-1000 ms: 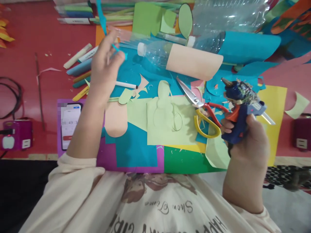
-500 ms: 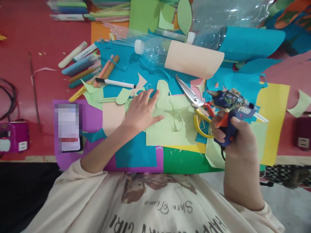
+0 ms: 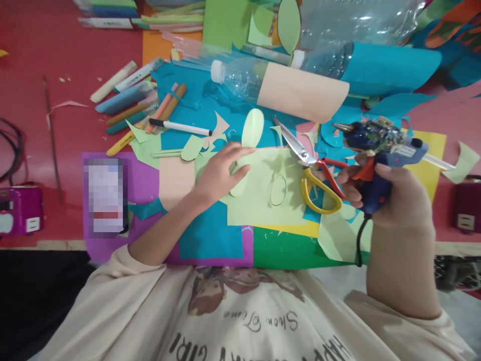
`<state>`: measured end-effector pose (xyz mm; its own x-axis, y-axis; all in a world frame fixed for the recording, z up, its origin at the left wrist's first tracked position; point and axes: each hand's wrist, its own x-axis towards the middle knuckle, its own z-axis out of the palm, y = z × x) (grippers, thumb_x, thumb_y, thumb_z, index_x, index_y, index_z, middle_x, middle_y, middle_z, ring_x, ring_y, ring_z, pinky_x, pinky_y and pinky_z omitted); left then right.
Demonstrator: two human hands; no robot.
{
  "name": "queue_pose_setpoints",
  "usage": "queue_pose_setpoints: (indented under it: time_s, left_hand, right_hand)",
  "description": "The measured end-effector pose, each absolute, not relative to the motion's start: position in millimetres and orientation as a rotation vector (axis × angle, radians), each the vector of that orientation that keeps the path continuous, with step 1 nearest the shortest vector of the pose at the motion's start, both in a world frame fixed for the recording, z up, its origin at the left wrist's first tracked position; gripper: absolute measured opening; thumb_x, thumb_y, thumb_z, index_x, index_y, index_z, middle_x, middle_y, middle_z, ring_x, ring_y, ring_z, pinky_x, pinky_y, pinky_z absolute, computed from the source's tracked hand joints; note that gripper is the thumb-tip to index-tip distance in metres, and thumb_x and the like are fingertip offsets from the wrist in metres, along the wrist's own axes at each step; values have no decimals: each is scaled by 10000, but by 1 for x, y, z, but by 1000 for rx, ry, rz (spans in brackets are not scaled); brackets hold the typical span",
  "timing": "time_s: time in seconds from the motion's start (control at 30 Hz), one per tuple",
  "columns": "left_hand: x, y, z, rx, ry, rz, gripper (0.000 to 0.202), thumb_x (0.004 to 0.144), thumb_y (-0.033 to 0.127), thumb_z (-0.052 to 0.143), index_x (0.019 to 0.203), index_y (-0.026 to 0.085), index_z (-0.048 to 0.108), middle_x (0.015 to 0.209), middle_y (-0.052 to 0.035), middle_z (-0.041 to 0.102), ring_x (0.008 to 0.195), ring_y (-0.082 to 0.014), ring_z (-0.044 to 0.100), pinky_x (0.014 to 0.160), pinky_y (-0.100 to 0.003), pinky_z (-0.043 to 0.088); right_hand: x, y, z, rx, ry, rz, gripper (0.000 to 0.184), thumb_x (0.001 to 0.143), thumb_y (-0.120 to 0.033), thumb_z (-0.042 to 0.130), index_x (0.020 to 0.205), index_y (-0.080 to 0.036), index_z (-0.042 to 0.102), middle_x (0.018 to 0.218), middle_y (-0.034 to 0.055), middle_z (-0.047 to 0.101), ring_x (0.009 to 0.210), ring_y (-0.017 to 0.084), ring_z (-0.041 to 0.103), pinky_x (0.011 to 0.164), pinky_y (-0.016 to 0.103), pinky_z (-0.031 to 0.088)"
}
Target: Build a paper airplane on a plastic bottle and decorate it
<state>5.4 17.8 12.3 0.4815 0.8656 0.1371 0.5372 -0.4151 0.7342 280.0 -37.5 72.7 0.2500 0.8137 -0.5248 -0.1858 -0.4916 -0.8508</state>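
Note:
My left hand (image 3: 221, 170) pinches a pale green paper cutout (image 3: 251, 131) and lifts its rounded end off the pale green sheet (image 3: 263, 200). My right hand (image 3: 391, 200) is wrapped round the grip of a blue glue gun (image 3: 376, 145), a finger on its orange trigger, nozzle pointing left above the table. Scissors (image 3: 311, 170) with red and yellow handles lie open between my two hands. A plastic bottle (image 3: 240, 75) wrapped in peach paper lies on its side behind them.
Coloured paper sheets and scraps cover the red table (image 3: 45, 60). Rolled paper sticks (image 3: 131, 105) and a white marker (image 3: 180, 127) lie at the left. A phone (image 3: 105, 195) rests on purple paper. A second bottle in blue paper (image 3: 376, 65) lies at the back right. A purple power box (image 3: 18, 210) sits far left.
My left hand came down from the blue strip near the bottle to the green sheet and picked up the green cutout's end. The glue gun shifted slightly right and up.

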Motion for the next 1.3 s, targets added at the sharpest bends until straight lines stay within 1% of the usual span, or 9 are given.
queue_pose_setpoints:
  time_s: [0.07,0.13,0.3,0.47,0.67,0.87,0.93,1.1,1.3]
  left_hand:
    - [1,20,16,2066,1196,736,291,923,311,575,1189,228,659,1184,-50,675,1118,-216,608,1002,-359,491]
    - [-2,22,19,2021,1232,795,329,933,383,559,1217,242,646,1218,-48,669,1116,-221,611,1004,-379,499]
    - [-5,23,18,1832,1133,849,489,903,530,567,1328,289,561,1349,-59,567,845,-139,653,757,-277,578]
    - [-8,22,21,1831,1121,904,453,894,476,598,1316,314,569,1344,-45,571,801,-128,633,754,-292,584]
    - [-17,22,33,1783,1190,1127,455,884,395,645,1329,395,547,1270,-6,596,848,-139,631,826,-328,579]
    - [2,17,14,1643,975,788,438,873,367,635,1301,299,577,1351,-58,575,685,-68,613,694,-230,574]
    - [7,16,6,1635,965,744,465,868,372,630,1321,287,563,1390,-76,546,675,-60,611,696,-227,570]
    - [6,18,1,1636,1000,643,616,850,463,645,1420,310,468,1561,-105,364,653,-48,605,733,-256,575]
    - [1,19,5,1610,912,631,616,872,445,634,1445,347,430,1569,-76,349,655,-59,597,718,-272,578]
  right_hand:
    - [281,-33,72,-1614,-630,1402,280,459,-406,703,608,-215,564,541,65,671,302,122,442,256,232,283]
    - [279,-28,71,-1578,-653,1437,288,473,-410,717,628,-198,599,513,46,649,285,112,437,254,224,289]
    - [268,-16,67,-1457,-742,1591,285,505,-379,745,662,-157,661,519,46,648,322,131,522,270,211,319]
    - [250,-8,66,-1325,-848,1663,203,591,-328,712,635,-135,667,543,45,655,340,85,478,318,204,353]
    - [241,-4,59,-1161,-917,1733,167,607,-312,681,580,-150,653,638,40,637,426,103,532,319,181,298]
    - [249,-9,58,-1174,-1004,1660,109,649,-267,671,610,-166,661,565,11,603,428,95,501,355,191,315]
    - [251,-11,58,-1218,-1041,1636,130,662,-285,688,620,-165,658,580,13,614,428,92,489,364,201,324]
    - [250,-17,50,-1432,-1114,1641,273,704,-416,723,638,-167,633,584,14,599,470,103,494,423,233,367]
    - [248,-27,38,-1606,-1160,1628,382,676,-533,727,613,-185,583,571,18,555,507,132,478,463,280,370]
